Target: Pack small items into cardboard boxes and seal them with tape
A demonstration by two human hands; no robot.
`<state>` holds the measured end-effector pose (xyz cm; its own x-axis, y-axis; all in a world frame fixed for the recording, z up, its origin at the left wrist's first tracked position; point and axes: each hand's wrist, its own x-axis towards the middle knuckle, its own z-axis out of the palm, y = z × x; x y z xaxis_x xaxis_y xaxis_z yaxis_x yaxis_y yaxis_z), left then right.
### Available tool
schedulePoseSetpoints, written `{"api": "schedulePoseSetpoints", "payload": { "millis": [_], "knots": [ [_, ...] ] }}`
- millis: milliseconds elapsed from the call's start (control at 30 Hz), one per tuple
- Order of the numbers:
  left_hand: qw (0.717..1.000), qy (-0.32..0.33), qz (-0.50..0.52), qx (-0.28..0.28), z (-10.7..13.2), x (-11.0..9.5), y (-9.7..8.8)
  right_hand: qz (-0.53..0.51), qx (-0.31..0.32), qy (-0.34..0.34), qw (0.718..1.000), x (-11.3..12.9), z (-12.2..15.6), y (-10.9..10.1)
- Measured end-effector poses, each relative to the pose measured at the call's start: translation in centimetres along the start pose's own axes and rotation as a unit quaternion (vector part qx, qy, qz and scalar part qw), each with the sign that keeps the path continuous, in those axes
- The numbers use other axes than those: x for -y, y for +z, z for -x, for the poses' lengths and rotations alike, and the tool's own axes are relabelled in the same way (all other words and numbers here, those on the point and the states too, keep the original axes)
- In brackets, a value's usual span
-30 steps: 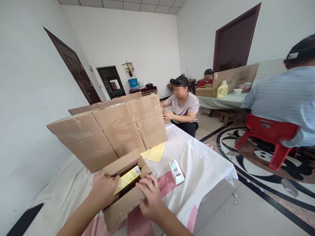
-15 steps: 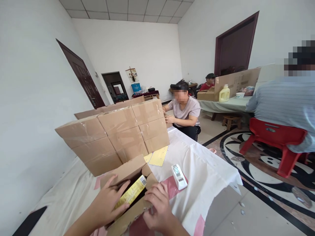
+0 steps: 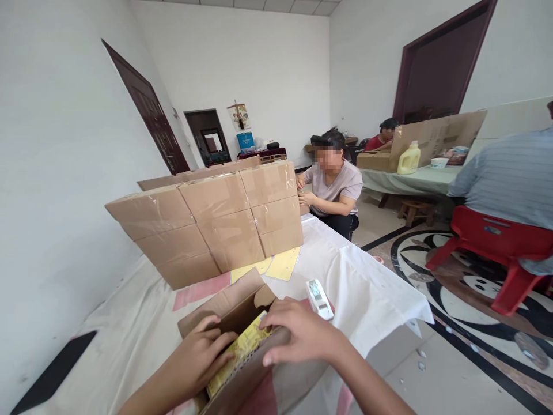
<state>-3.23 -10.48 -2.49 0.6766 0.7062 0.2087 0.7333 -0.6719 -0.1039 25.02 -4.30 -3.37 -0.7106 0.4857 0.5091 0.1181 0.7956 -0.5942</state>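
Observation:
An open cardboard box [image 3: 235, 308] stands on the table's near edge with its far flap raised. Inside lies a yellow packet [image 3: 239, 353]. My left hand [image 3: 199, 353] rests on the packet with fingers stretched out, pressing it down into the box. My right hand [image 3: 300, 334] lies flat over the box's right flap and near wall, fingers spread along the edge. Neither hand grips anything.
A stack of taped cardboard boxes [image 3: 216, 222] lines the table behind the open box. A white tape dispenser [image 3: 318, 298] and yellow sheets [image 3: 284, 264] lie on the white tablecloth [image 3: 367, 288]. A person [image 3: 334, 187] sits at the far end; another sits on a red chair [image 3: 492, 248] at the right.
The box has slid nearer and to the right. My right hand moved from the front flap up onto the right flap. My left hand pushed the yellow packet deeper.

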Motion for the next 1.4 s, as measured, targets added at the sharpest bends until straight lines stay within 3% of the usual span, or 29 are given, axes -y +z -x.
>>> {"api": "schedulePoseSetpoints", "payload": {
  "millis": [100, 200, 300, 367, 500, 600, 667, 733, 867, 967, 1033, 1133, 1233, 1400],
  "knots": [
    [0.997, 0.024, -0.045, -0.059, 0.8, -0.3, 0.9, -0.075, 0.06, 0.044, 0.994, -0.7, -0.4, -2.2],
    [0.989, 0.035, -0.087, -0.112, 1.5, -0.5, 1.3, -0.078, 0.081, 0.088, 0.99, -1.7, -1.5, -3.2],
    [0.979, 0.008, -0.127, -0.162, 1.8, -0.4, 1.6, 0.037, 0.06, 0.083, 0.994, -2.1, -3.1, -2.9],
    [0.971, -0.016, -0.158, -0.18, 2.0, -0.3, 2.0, 0.174, 0.073, 0.11, 0.976, -1.8, -4.4, -2.1],
    [0.958, -0.053, -0.25, -0.13, 2.1, -0.7, 2.4, 0.352, 0.194, 0.204, 0.893, 0.0, -6.8, 0.2],
    [0.952, -0.106, -0.281, -0.059, 2.1, -1.8, 2.6, 0.403, 0.284, 0.217, 0.842, 1.1, -8.1, 1.3],
    [0.953, -0.12, -0.275, -0.045, 2.3, -2.3, 3.3, 0.414, 0.319, 0.212, 0.826, 1.3, -8.5, 1.3],
    [0.95, -0.134, -0.274, -0.07, 2.8, -2.2, 4.5, 0.393, 0.324, 0.205, 0.836, 0.9, -8.3, 0.7],
    [0.951, -0.135, -0.253, -0.118, 4.2, -1.2, 6.3, 0.238, 0.277, 0.223, 0.904, -0.7, -7.1, -1.0],
    [0.954, -0.122, -0.257, -0.092, 5.0, -1.2, 5.3, 0.12, 0.208, 0.23, 0.943, -2.0, -6.1, -2.0],
    [0.95, -0.146, -0.27, -0.057, 5.2, -1.5, 4.2, 0.07, 0.16, 0.222, 0.959, -2.6, -5.7, -2.4],
    [0.947, -0.199, -0.251, -0.016, 5.4, -1.8, 3.6, 0.015, 0.15, 0.227, 0.962, -3.2, -5.4, -2.7],
    [0.958, -0.191, -0.215, 0.006, 5.7, -1.7, 4.6, -0.007, 0.176, 0.25, 0.952, -3.5, -5.3, -2.5],
    [0.96, -0.136, -0.235, -0.062, 5.4, -2.2, 5.0, -0.02, 0.179, 0.233, 0.955, -3.1, -4.9, -1.7]
  ]
}}
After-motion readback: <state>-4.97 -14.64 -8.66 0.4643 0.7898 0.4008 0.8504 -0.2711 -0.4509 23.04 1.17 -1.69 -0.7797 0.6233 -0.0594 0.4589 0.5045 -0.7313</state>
